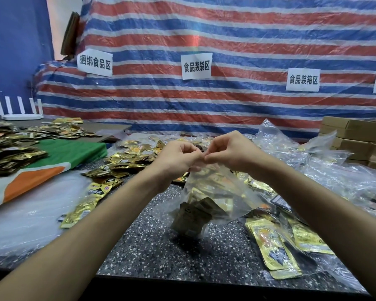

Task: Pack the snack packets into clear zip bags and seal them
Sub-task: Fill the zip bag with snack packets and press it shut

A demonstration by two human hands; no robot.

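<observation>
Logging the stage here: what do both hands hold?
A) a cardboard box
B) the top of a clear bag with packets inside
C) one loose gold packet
B: the left hand and right hand pinch the top of the clear bag, packets inside.

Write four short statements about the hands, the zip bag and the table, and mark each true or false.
1. Both the left hand and the right hand pinch the top of the clear zip bag. True.
2. The zip bag is empty. False: gold snack packets sit inside.
3. Cardboard boxes are stacked at the far right. True.
4. The zip bag lies flat. False: it hangs upright from the hands over the speckled table.
</observation>
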